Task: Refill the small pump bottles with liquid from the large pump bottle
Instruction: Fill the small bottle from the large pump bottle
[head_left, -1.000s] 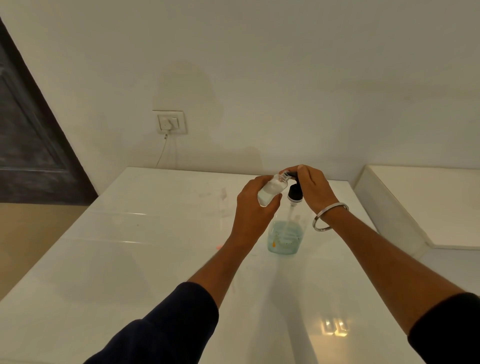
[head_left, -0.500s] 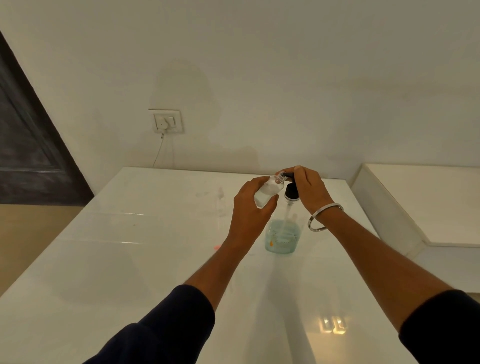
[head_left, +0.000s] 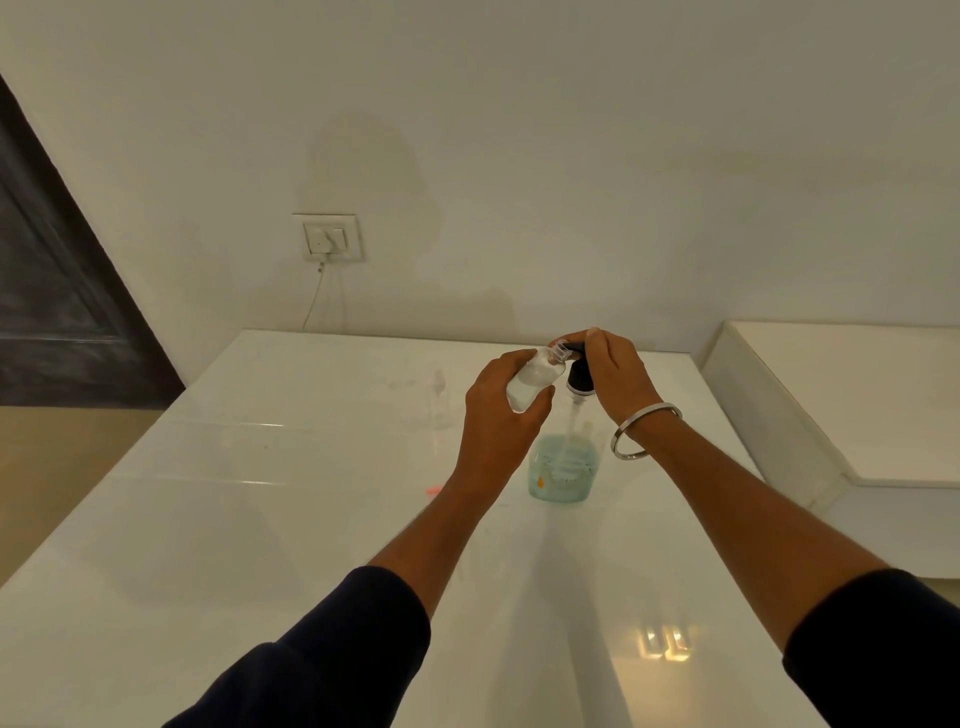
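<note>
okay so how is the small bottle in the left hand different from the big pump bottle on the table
The small bottle is held tilted in the left hand, off the table; the big pump bottle stands upright on the table. The small bottle's neck is open, with no pump; the big one carries a black pump head under the right hand. The small bottle looks whitish, the big one holds blue-green liquid low down. Both are see-through.

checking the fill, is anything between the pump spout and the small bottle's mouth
Nothing visible. The left hand holds the small bottle tilted with its open mouth right at the spout of the black pump, which the right hand presses. Whether mouth and spout touch cannot be told.
</note>
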